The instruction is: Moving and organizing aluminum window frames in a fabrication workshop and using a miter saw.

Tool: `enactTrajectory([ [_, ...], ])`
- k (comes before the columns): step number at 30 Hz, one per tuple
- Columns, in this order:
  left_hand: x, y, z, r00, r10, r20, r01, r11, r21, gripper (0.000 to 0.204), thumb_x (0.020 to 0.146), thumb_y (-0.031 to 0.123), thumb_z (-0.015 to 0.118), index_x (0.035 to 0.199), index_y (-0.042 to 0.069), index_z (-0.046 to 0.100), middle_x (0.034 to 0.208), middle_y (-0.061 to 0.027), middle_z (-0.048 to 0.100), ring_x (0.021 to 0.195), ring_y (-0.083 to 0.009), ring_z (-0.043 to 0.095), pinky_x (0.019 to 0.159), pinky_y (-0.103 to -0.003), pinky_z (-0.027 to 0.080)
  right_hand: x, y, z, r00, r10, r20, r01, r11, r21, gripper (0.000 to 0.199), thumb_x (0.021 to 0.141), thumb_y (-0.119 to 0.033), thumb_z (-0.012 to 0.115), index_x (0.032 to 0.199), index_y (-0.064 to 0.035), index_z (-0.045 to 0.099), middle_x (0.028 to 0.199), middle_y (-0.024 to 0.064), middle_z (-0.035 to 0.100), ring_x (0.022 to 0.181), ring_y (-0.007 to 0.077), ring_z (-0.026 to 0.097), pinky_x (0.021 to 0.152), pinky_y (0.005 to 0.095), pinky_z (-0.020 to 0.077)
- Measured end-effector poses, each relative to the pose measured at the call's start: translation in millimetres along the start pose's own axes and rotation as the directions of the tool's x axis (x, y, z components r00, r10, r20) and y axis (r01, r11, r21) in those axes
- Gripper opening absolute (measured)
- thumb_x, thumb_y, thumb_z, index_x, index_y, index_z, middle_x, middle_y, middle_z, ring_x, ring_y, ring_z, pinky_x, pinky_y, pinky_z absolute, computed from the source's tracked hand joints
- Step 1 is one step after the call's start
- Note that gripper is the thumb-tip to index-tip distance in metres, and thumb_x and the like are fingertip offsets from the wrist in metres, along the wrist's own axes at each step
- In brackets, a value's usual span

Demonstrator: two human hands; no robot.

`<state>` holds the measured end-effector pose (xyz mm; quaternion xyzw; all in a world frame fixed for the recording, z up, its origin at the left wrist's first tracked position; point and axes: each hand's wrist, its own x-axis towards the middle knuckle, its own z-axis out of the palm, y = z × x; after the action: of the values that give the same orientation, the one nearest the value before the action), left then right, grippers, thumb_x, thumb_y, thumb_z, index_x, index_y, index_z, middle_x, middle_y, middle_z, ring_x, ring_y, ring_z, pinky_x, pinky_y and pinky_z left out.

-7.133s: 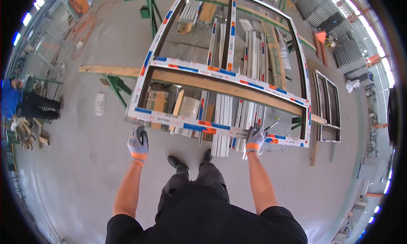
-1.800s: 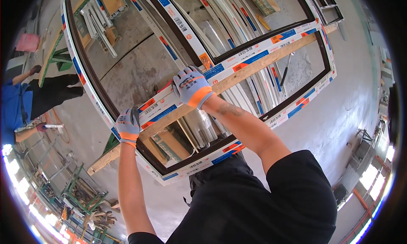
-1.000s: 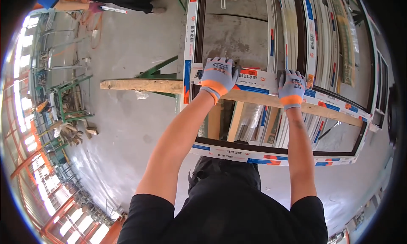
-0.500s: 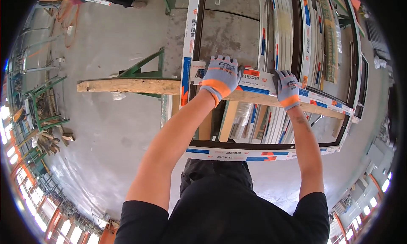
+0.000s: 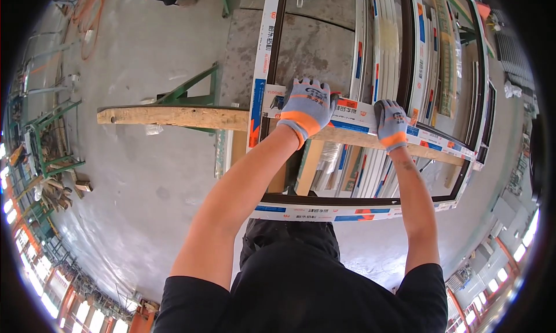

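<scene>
A large dark window frame, covered in white film with blue and orange print, lies in front of me. Its crossbar (image 5: 354,116) runs under both hands. My left hand (image 5: 306,108), in a grey and orange glove, is closed over the bar near its left end, with the thumb on the right. Farther right my right hand (image 5: 391,124), gloved alike, wraps round the same bar. The undersides of both grips are hidden. Nearest my body is the bottom rail (image 5: 313,210), and the left side rail (image 5: 262,55) stretches away from me.
A wooden beam (image 5: 174,117) passes beneath the frame and sticks out left over a green metal stand (image 5: 194,85). Long wrapped profiles (image 5: 385,49) lie below the frame. Scrap wood (image 5: 58,194) and green racks line the left. Part of another person shows at the top left.
The view has shifted slightly, and the frame appears a little turned in it. Both hands keep their hold on the crossbar. The other person's gloved hand has moved mostly out of view.
</scene>
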<state>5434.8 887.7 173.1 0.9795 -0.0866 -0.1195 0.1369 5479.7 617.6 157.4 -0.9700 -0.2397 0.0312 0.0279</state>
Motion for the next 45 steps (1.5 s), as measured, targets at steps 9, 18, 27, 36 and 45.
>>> enactTrajectory([
  [9, 1, 4, 0, 0.999, -0.031, 0.009, 0.03, 0.999, 0.031, 0.038, 0.094, 0.038, 0.045, 0.105, 0.006, 0.06, 0.104, -0.0134, 0.063, 0.101, -0.0289, 0.059, 0.09, -0.049, 0.042, 4, 0, -6, 0.993, 0.041, 0.111, -0.039, 0.999, -0.02, 0.029, 0.089, -0.016, 0.051, 0.111, -0.003, 0.063, 0.107, 0.0152, 0.065, 0.1, 0.031, 0.06, 0.089, 0.0397, 0.045],
  [18, 4, 10, -4, 0.999, -0.044, 0.024, 0.044, 0.999, 0.008, 0.039, 0.094, 0.039, 0.046, 0.105, 0.005, 0.061, 0.104, -0.0142, 0.063, 0.1, -0.0302, 0.058, 0.091, -0.05, 0.041, 5, -6, -20, 0.997, 0.026, 0.069, -0.03, 0.998, 0.064, 0.024, 0.094, -0.018, 0.047, 0.101, -0.0025, 0.063, 0.099, 0.0163, 0.064, 0.093, 0.0337, 0.059, 0.085, 0.0411, 0.0452],
  [27, 2, 30, -6, 0.998, -0.042, -0.036, 0.044, 0.998, 0.042, 0.038, 0.093, 0.04, 0.047, 0.104, 0.007, 0.063, 0.103, -0.0127, 0.063, 0.1, -0.0286, 0.057, 0.088, -0.047, 0.041, -8, 8, -33, 0.994, 0.05, 0.096, -0.056, 0.996, 0.063, 0.025, 0.091, -0.019, 0.051, 0.107, -0.0032, 0.063, 0.102, 0.0143, 0.064, 0.096, 0.032, 0.06, 0.085, 0.0405, 0.0458],
  [36, 2, 50, -1, 0.978, 0.16, -0.131, -0.149, 0.985, 0.089, 0.039, 0.09, 0.037, 0.054, 0.115, 0.007, 0.06, 0.103, -0.0121, 0.063, 0.098, -0.0288, 0.057, 0.087, -0.043, 0.042, -18, 33, -32, 1.0, 0.006, 0.031, -0.008, 0.998, 0.068, 0.024, 0.093, -0.025, 0.05, 0.101, -0.0056, 0.062, 0.098, 0.014, 0.064, 0.093, 0.0332, 0.06, 0.083, 0.0426, 0.0458],
  [45, 13, 62, -14, 0.993, 0.076, -0.095, -0.063, 0.99, 0.129, 0.038, 0.089, 0.041, 0.055, 0.108, 0.008, 0.06, 0.101, -0.011, 0.062, 0.097, -0.0277, 0.057, 0.086, -0.044, 0.043, -9, 34, -61, 0.987, 0.01, 0.159, -0.024, 0.996, 0.09, 0.029, 0.094, -0.03, 0.05, 0.104, -0.0062, 0.062, 0.102, 0.0121, 0.063, 0.097, 0.0311, 0.06, 0.083, 0.0432, 0.0467],
])
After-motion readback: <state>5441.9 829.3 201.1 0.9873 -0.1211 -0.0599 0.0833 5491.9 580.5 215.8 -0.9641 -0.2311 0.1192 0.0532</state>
